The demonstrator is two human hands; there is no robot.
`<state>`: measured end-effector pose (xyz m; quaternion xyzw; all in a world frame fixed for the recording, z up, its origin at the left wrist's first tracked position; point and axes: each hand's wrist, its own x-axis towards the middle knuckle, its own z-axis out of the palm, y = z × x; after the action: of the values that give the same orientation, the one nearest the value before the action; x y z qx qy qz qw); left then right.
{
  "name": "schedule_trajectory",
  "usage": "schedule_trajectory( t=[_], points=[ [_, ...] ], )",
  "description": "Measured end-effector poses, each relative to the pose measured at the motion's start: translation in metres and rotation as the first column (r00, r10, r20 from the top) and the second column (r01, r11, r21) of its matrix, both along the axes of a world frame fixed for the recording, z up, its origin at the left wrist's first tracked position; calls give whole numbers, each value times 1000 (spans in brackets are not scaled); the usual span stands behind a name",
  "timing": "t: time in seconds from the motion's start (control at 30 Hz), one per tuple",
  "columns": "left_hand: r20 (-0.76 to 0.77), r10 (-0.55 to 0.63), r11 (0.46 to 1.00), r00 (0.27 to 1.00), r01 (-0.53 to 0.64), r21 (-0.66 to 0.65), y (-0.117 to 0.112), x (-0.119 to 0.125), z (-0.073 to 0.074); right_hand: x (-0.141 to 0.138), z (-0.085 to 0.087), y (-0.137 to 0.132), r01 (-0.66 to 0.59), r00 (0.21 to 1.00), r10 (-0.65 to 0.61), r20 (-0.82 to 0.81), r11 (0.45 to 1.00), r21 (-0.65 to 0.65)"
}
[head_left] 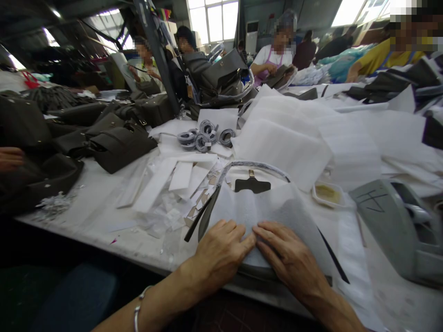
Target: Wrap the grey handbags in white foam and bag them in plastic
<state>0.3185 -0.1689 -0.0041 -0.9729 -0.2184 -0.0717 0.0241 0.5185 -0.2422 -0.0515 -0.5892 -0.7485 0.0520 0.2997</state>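
Observation:
Both my hands lie flat on a sheet of white foam wrap (266,207) spread over a grey handbag (249,184) at the near table edge. My left hand (219,251) presses the sheet's near left part, fingers stretched out. Beside it, my right hand (287,258) rests with its fingers extended, fingertips nearly touching the left hand. The bag's curved handle (256,165) and dark clasp tab (252,185) show above the sheet. A dark strap (200,216) runs out at the bag's left side.
Stacked white foam sheets (290,138) fill the table's right half. Dark handbags (117,138) pile up at the left, where another person's hand (10,159) shows. Coiled straps (202,137), paper strips (166,182), a small tray (327,193) and a grey tape dispenser (391,221) lie around. Several people work behind.

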Motion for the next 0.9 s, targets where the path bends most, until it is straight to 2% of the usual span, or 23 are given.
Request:
schedule_trajectory(
  t=[0.2, 0.4, 0.6, 0.73, 0.9],
  points=[
    [25, -74, 997, 997, 74, 21, -14, 9, -3, -3, 4, 1, -29, 999, 30, 45, 999, -22],
    [48, 5, 986, 999, 3, -165, -18, 13, -14, -9, 8, 7, -36, 994, 46, 96, 993, -108],
    [18, -3, 981, 1000, 6, -194, -10, 14, -12, -14, 14, 15, -35, 985, 77, 157, 966, -255],
    [0, 38, 973, 999, -37, -226, -9, 14, -8, -11, 6, 12, -20, 996, 39, 80, 974, -227],
    [12, 86, 982, 996, -83, -168, -11, 15, -9, -6, -6, 7, -4, 1000, 6, 8, 984, -177]
  ],
)
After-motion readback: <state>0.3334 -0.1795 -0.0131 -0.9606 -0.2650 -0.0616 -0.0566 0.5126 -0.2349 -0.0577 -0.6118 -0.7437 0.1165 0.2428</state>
